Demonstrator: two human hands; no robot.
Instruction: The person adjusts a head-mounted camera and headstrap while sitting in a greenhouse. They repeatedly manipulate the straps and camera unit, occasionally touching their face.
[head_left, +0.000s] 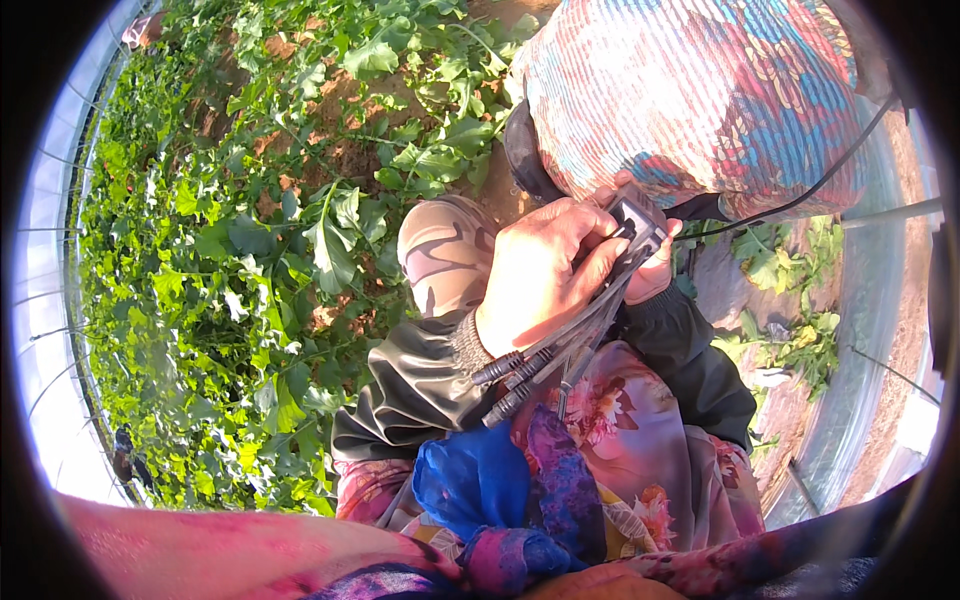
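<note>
My left hand (544, 266) comes in from the left, its thumb and fingers pinching the near face of a small dark plastic box (637, 221). My right hand (651, 271), partly hidden behind the box, supports it from the other side, with fingertips showing at its edges. Several grey cables (592, 319) hang from the box towards my lap and end in black ribbed connectors (517, 375). A thin black cable (814, 191) runs near the box to the upper right. What my left fingertips touch on the box is too small to tell.
Leafy green plants (247, 277) grow on the left. A large rounded form in ribbed, patterned fabric (697, 97) lies just beyond my hands. Clear plastic sheeting (870, 315) runs along the right. A knotted blue scarf (480, 480) hangs at my front.
</note>
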